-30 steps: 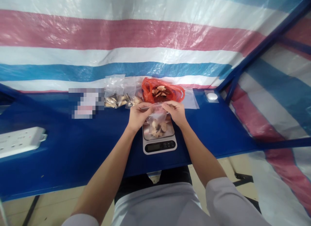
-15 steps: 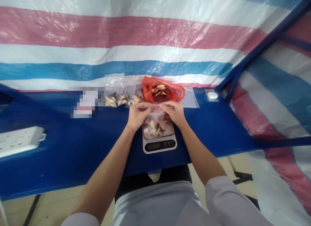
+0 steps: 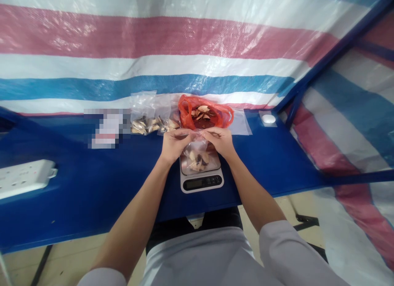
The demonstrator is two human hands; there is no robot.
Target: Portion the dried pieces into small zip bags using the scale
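A clear plastic bag (image 3: 197, 145) with pale and dark dried slices at its bottom hangs or rests over a white kitchen scale (image 3: 202, 183). My left hand (image 3: 176, 145) pinches the bag's top edge on the left. At the same edge, my right hand (image 3: 219, 141) pinches it on the right, thumbs close together. Whether the bag's weight bears on the scale I cannot tell. Just behind my hands sits an open red plastic bag (image 3: 186, 115) holding more of the dried slices (image 3: 203, 113).
Several filled clear bags (image 3: 144, 124) stand left of the red bag. Flat clear bags (image 3: 244, 124) lie to its right, near a small white round object (image 3: 269, 119). A power strip (image 3: 26, 178) lies on the blue table (image 3: 107, 183). Striped sheeting (image 3: 154, 35) hangs behind.
Hardly anything differs. Both hands keep their pinch on the clear bag's top edge, and the view has shifted very slightly.
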